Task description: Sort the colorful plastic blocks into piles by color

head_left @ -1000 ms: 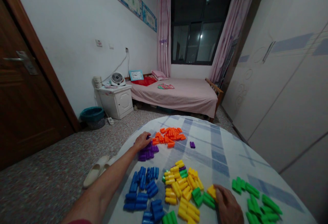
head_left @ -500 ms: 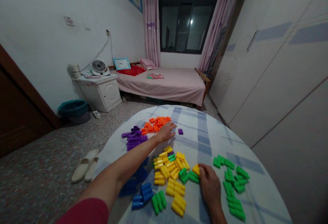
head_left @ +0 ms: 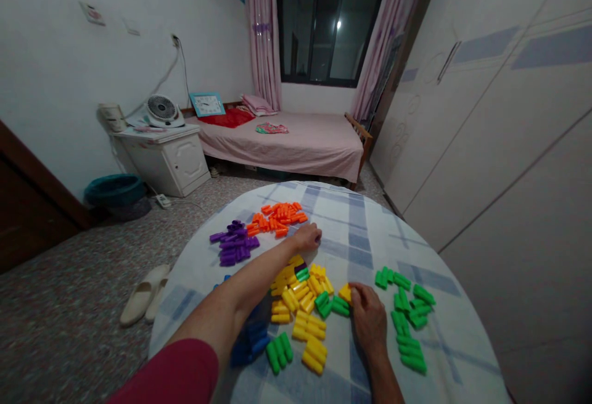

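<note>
Everything is placed from the yellow pile (head_left: 303, 311) in the middle of the round table (head_left: 365, 237) with its blue-checked cloth.

Nearest, below and left of the pile, comes a red sleeve (head_left: 178, 373). The blue pieces (head_left: 252, 341) lie half hidden under that forearm, with a few green pieces (head_left: 280, 351) just beside the pile's near edge.

At the pile's right edge the right hand (head_left: 369, 319) lies palm down. Its fingers are pressed together and the tips close on one yellow piece (head_left: 345, 293). Right of that lies the green pile (head_left: 407, 317), well apart from the yellow one.

Just beyond the pile's far edge is the left hand (head_left: 308, 237). Its fingers curl in over a small purple piece (head_left: 318, 240), of which only a dark sliver shows at the fingertips.

Beyond the pile to the left lies the purple pile (head_left: 234, 247), and straight beyond it the orange pile (head_left: 277, 218).

Far past the pile to the left are pale slippers (head_left: 141, 293) on the floor, a teal bin (head_left: 113, 189) and a white cabinet (head_left: 169, 160) bearing a fan (head_left: 161, 110). Farthest is a pink bed (head_left: 300, 142) with a clock (head_left: 206, 103) at its head. The dial's figures are too small to read.
</note>
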The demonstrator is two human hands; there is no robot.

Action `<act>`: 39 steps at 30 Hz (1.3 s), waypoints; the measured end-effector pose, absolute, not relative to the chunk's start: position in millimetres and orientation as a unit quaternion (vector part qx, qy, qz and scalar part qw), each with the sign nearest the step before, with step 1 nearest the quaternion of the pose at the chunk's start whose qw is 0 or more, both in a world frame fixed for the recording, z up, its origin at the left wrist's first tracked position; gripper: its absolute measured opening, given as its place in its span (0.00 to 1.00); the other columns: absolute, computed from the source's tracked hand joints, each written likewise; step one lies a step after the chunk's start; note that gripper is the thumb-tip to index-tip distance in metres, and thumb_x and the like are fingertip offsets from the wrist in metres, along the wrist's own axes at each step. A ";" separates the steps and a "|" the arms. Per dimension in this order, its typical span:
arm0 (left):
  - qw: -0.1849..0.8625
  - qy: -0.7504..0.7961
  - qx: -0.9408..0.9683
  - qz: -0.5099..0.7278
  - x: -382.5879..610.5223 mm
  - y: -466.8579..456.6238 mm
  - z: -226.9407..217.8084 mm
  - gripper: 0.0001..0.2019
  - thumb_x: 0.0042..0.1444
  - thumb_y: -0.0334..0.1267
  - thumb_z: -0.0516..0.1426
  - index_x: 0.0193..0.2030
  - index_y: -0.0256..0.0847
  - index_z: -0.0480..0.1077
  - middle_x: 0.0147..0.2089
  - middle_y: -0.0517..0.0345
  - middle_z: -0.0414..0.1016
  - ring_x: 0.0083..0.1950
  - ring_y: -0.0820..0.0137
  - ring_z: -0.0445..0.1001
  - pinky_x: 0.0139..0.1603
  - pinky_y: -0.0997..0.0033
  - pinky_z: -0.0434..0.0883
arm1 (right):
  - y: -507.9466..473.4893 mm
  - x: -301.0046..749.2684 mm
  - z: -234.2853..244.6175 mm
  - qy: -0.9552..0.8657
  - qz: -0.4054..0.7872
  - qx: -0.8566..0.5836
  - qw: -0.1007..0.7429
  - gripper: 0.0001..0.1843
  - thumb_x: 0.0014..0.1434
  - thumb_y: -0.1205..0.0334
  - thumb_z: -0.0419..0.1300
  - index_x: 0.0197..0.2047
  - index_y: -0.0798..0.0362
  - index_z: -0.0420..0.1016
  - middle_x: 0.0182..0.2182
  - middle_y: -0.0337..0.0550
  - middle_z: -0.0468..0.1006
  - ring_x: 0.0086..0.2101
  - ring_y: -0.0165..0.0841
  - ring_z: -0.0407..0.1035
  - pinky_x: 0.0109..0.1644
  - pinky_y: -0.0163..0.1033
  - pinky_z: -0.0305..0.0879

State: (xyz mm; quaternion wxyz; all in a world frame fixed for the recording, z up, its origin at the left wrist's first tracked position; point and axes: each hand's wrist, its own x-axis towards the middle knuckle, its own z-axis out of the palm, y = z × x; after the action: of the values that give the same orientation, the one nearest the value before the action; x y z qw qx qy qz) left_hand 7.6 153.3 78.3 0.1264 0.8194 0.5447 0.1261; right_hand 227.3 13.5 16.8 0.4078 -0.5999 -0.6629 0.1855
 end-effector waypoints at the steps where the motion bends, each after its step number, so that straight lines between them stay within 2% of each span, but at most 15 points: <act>1: 0.133 0.544 0.820 0.120 4.0 150.1 82.9 0.09 0.48 0.30 0.56 0.36 0.38 0.75 0.40 0.51 0.75 0.41 0.65 0.73 0.42 0.70 0.69 | 13.8 227.4 16.4 -0.663 0.184 -0.600 0.407 0.20 0.60 0.51 0.48 0.40 0.55 0.75 0.39 0.49 0.77 0.41 0.38 0.69 0.49 0.43 0.61; 4: 0.150 0.539 0.822 0.102 -8.8 139.6 99.7 0.11 0.51 0.33 0.55 0.39 0.38 0.75 0.39 0.54 0.76 0.39 0.68 0.73 0.39 0.73 0.69 | 14.8 227.4 15.3 -0.664 0.182 -0.601 0.406 0.20 0.60 0.51 0.48 0.39 0.54 0.75 0.39 0.48 0.77 0.41 0.38 0.69 0.49 0.43 0.61; 8: 0.162 0.526 0.833 0.061 -26.5 119.9 113.1 0.12 0.52 0.35 0.55 0.43 0.40 0.74 0.42 0.55 0.76 0.42 0.68 0.73 0.41 0.74 0.68 | 16.0 227.3 14.3 -0.662 0.176 -0.601 0.411 0.20 0.59 0.51 0.48 0.38 0.54 0.75 0.38 0.48 0.78 0.40 0.38 0.70 0.49 0.43 0.62; 11: 0.172 0.522 0.835 0.007 -34.5 103.0 108.2 0.18 0.46 0.43 0.61 0.45 0.42 0.74 0.41 0.56 0.77 0.41 0.65 0.74 0.39 0.72 0.68 | 16.3 226.9 14.5 -0.661 0.170 -0.603 0.412 0.20 0.58 0.51 0.48 0.38 0.54 0.76 0.38 0.48 0.78 0.39 0.38 0.70 0.48 0.43 0.63; 14: 0.171 0.529 0.831 -0.027 -33.7 90.0 98.2 0.20 0.41 0.47 0.64 0.42 0.43 0.75 0.40 0.55 0.77 0.41 0.63 0.74 0.36 0.71 0.68 | 15.9 226.1 16.1 -0.659 0.162 -0.606 0.415 0.20 0.58 0.50 0.48 0.38 0.54 0.76 0.37 0.48 0.78 0.39 0.38 0.71 0.47 0.42 0.63; 20: 0.142 0.554 0.820 0.004 -18.3 76.7 94.5 0.14 0.48 0.43 0.58 0.42 0.46 0.73 0.41 0.58 0.77 0.43 0.65 0.74 0.37 0.72 0.67 | 15.4 225.6 18.9 -0.657 0.164 -0.611 0.410 0.21 0.57 0.50 0.47 0.38 0.54 0.76 0.38 0.48 0.78 0.39 0.38 0.71 0.47 0.43 0.63; 26: 0.120 0.565 0.816 0.037 -22.2 69.8 95.3 0.20 0.50 0.42 0.57 0.52 0.49 0.69 0.47 0.60 0.76 0.47 0.67 0.73 0.43 0.73 0.68 | 16.0 224.5 18.0 -0.654 0.169 -0.609 0.416 0.21 0.57 0.50 0.47 0.37 0.54 0.76 0.37 0.48 0.78 0.39 0.39 0.70 0.48 0.44 0.62; 30: 0.101 0.594 0.798 0.025 -31.2 65.3 90.9 0.16 0.51 0.40 0.57 0.48 0.45 0.71 0.48 0.54 0.75 0.48 0.63 0.73 0.45 0.68 0.69 | 16.3 224.5 16.3 -0.650 0.174 -0.609 0.419 0.21 0.57 0.51 0.47 0.37 0.54 0.75 0.38 0.49 0.78 0.40 0.39 0.70 0.50 0.44 0.61; 33: 0.087 0.607 0.789 0.028 -30.8 62.0 91.4 0.16 0.54 0.41 0.55 0.50 0.44 0.70 0.51 0.51 0.73 0.50 0.61 0.73 0.47 0.66 0.69 | 16.3 224.9 15.1 -0.652 0.175 -0.607 0.419 0.21 0.57 0.51 0.47 0.39 0.55 0.75 0.39 0.49 0.77 0.41 0.39 0.69 0.50 0.44 0.61; 36: 0.088 0.584 0.806 0.033 -23.2 59.6 95.0 0.19 0.53 0.44 0.58 0.52 0.46 0.69 0.53 0.53 0.72 0.52 0.61 0.72 0.48 0.67 0.68 | 15.3 224.6 16.3 -0.652 0.175 -0.610 0.414 0.21 0.57 0.51 0.46 0.39 0.55 0.75 0.39 0.49 0.77 0.41 0.38 0.69 0.50 0.44 0.61; 39: 0.100 0.553 0.827 0.023 -13.6 58.8 97.1 0.16 0.50 0.39 0.58 0.47 0.48 0.72 0.48 0.56 0.75 0.50 0.62 0.73 0.46 0.69 0.69 | 13.6 224.0 20.2 -0.650 0.174 -0.617 0.408 0.22 0.56 0.50 0.45 0.39 0.55 0.75 0.39 0.49 0.77 0.41 0.39 0.69 0.51 0.44 0.60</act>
State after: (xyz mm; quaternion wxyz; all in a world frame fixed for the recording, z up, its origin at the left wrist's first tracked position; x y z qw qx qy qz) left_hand -13.6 58.8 97.1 0.1003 0.8268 0.5530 0.0232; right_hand 224.0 13.6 20.2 0.4078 -0.6168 -0.6504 0.1736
